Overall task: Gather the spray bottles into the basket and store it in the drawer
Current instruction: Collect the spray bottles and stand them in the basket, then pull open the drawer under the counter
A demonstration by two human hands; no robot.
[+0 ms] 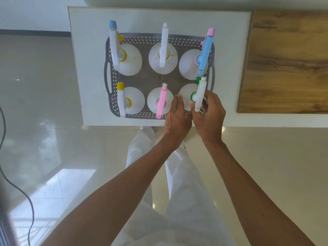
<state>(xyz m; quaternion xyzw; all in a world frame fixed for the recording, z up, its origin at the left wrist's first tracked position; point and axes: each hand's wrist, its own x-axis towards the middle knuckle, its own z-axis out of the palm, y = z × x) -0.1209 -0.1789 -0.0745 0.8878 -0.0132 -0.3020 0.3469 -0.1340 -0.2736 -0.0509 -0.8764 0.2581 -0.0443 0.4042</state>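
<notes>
Right hand (209,112) is wrapped around the white trigger head of the green-collared white plastic spray bottle (197,96), fingers curled on it, at the near right corner of the grey perforated plastic basket (113,105). Left hand (177,112) sits right beside it, fingers pressed together and flat against the bottle's side, not gripping anything as far as I can tell.

So this looks like the last bottle getting settled in. Five other white spray bottles already stand in the basket: yellow-capped one (130,101) and pink-triggered one (160,102) in the near row, three more behind. Basket sits on the white surface (85,68), wooden panel (287,59) off to the right.

Next move, I'd guess: let go, grab the side handles with both hands and lift level, since those tall bottles could tip. Can't see the drawer anywhere.
</notes>
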